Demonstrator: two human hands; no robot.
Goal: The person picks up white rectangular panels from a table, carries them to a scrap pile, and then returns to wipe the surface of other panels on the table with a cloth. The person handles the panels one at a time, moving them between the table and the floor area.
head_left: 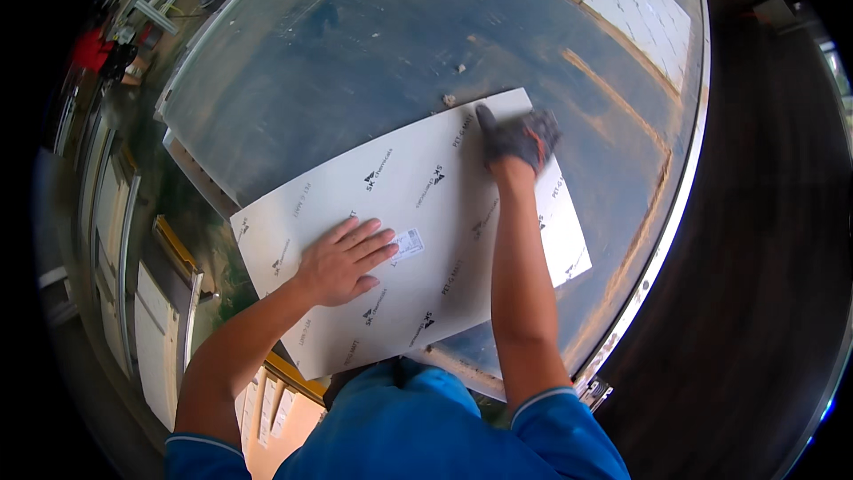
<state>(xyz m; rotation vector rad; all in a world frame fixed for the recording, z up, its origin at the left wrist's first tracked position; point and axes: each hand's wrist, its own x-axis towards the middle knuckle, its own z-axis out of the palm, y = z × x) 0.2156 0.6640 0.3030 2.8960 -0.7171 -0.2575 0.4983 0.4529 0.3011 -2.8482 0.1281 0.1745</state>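
A white rectangular panel [409, 187], printed all over with dark marks, lies at a slant over the near part of a worn blue-grey table. My bare left hand [348, 262] rests flat on it, with the fingers spread. Beside those fingertips is a small pale label [409, 244] on the panel. At the panel's far right corner, my right hand [520, 138] wears a dark grey glove with an orange-red edge. Its thumb points away across the sheet. The other fingers are blurred over the panel's edge, so their grip cannot be made out.
The table [355, 53] has dusty brown streaks and a few small crumbs [449, 100] beyond the panel. More white printed sheets [635, 9] lie at the far right. A pale metal rail [702, 124] runs down the right side. Stacked panels [155, 338] stand at left; a person in red [93, 52] is farther off.
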